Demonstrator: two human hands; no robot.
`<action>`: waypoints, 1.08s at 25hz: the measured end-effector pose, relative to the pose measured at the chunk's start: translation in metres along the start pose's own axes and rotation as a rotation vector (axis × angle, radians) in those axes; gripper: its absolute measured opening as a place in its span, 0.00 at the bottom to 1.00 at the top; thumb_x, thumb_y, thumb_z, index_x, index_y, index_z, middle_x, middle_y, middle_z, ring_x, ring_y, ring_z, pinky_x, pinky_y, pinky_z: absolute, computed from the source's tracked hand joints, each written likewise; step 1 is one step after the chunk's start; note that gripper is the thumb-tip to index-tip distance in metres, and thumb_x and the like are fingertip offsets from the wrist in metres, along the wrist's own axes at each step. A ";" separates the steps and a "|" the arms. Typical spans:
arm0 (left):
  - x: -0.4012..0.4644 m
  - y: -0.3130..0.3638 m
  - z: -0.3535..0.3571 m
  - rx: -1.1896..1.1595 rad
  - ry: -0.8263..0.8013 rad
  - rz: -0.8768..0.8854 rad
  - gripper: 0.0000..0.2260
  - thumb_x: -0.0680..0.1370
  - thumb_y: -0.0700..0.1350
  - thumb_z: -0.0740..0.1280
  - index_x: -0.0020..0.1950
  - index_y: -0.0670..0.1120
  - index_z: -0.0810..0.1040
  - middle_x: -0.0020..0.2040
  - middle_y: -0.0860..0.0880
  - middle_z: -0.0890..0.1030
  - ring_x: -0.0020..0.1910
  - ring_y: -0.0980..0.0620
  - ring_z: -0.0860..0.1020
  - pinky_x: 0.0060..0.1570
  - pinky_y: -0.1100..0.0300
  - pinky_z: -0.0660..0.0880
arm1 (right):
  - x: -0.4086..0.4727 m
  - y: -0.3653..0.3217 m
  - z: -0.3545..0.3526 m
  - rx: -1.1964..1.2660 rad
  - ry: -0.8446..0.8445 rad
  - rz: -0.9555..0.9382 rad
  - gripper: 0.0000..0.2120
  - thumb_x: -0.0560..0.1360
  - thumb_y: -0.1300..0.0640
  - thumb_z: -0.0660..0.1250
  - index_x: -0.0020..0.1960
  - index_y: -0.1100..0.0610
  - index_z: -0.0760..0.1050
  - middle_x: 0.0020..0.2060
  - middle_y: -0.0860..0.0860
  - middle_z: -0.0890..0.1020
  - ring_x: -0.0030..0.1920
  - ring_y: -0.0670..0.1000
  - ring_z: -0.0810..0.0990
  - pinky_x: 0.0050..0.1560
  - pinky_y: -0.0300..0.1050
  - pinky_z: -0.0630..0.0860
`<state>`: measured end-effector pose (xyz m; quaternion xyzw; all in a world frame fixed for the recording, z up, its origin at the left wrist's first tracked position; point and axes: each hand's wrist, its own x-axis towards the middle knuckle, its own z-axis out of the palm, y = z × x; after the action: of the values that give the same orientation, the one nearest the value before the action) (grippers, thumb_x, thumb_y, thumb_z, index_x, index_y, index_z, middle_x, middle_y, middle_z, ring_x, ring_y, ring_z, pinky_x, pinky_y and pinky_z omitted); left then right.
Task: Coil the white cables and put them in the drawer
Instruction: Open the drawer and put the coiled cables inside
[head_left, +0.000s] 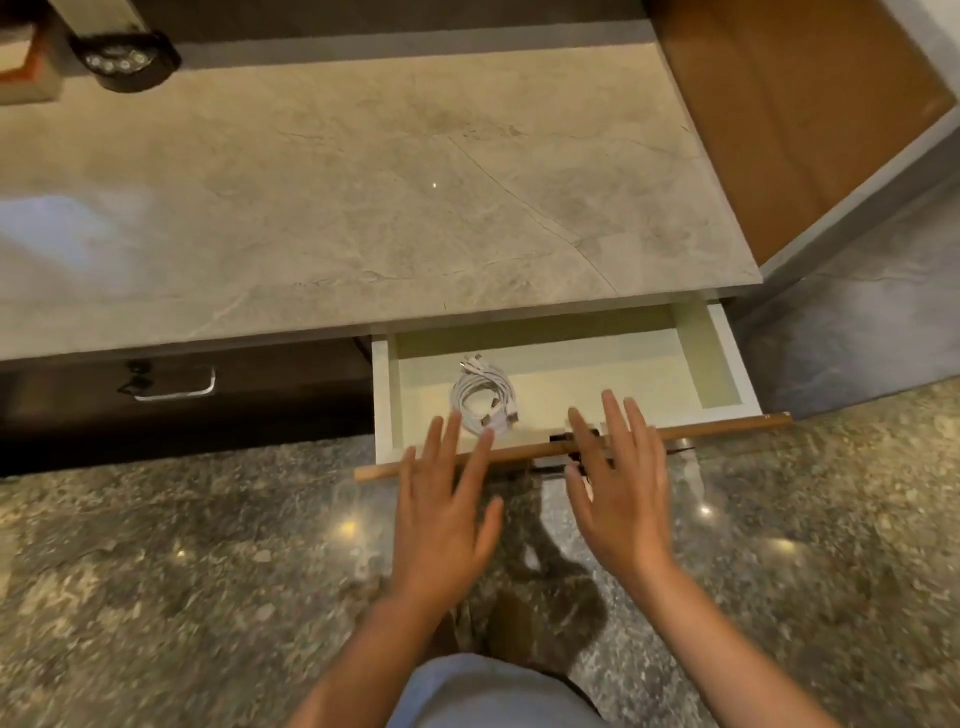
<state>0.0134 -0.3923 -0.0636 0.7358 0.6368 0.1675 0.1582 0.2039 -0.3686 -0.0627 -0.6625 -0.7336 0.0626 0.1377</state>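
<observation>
Head view: the drawer (722, 353) is standing pulled out from under the tabletop (363, 208), its pale interior exposed. The white cables (483, 397) are lying coiled in one bundle on the drawer floor, in the left half and toward the front, with connector ends showing at the top and at the lower right of the coil. The wooden drawer front (727, 423) is running across the near edge as a thin brown strip, with a dark fitting at its middle.

The left hand (441, 525) is hovering palm down at the drawer front, its fingers (449, 441) straight and spread apart, holding nothing; the fingertips are reaching over the front edge just beside the coil, and whether they are touching the wood cannot be told. The right hand (623, 493) is lying likewise palm down over the dark fitting, fingers straight and apart, gripping nothing; contact with the drawer front cannot be confirmed.

To the left, a dark closed drawer with a metal handle (176, 387) is sitting under the tabletop. A dark round object (124, 60) is resting at the far left of the tabletop. A brown panel (789, 114) is standing at the right. The speckled floor (208, 571) is showing light glints below
</observation>
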 end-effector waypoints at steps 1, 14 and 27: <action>-0.019 -0.002 0.019 0.086 -0.058 0.037 0.30 0.77 0.55 0.57 0.77 0.53 0.51 0.78 0.46 0.45 0.77 0.46 0.46 0.73 0.44 0.48 | -0.021 0.006 0.011 -0.097 -0.052 -0.026 0.25 0.78 0.45 0.49 0.74 0.51 0.58 0.75 0.57 0.57 0.74 0.60 0.53 0.71 0.60 0.52; -0.019 -0.007 0.077 0.249 -0.119 -0.201 0.32 0.77 0.62 0.46 0.76 0.53 0.39 0.75 0.55 0.30 0.75 0.52 0.36 0.71 0.41 0.38 | -0.031 0.033 0.063 -0.213 -0.195 -0.003 0.31 0.76 0.40 0.52 0.76 0.48 0.51 0.77 0.54 0.52 0.75 0.60 0.53 0.70 0.65 0.54; 0.087 -0.043 0.068 0.236 -0.157 -0.165 0.30 0.77 0.63 0.39 0.75 0.54 0.34 0.75 0.54 0.31 0.75 0.51 0.34 0.71 0.42 0.36 | 0.077 0.024 0.083 -0.214 -0.158 0.050 0.31 0.76 0.39 0.47 0.76 0.48 0.49 0.76 0.55 0.51 0.75 0.58 0.53 0.69 0.67 0.55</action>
<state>0.0168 -0.3017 -0.1396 0.7053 0.6961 0.0198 0.1329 0.1967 -0.2819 -0.1394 -0.6847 -0.7277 0.0393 0.0066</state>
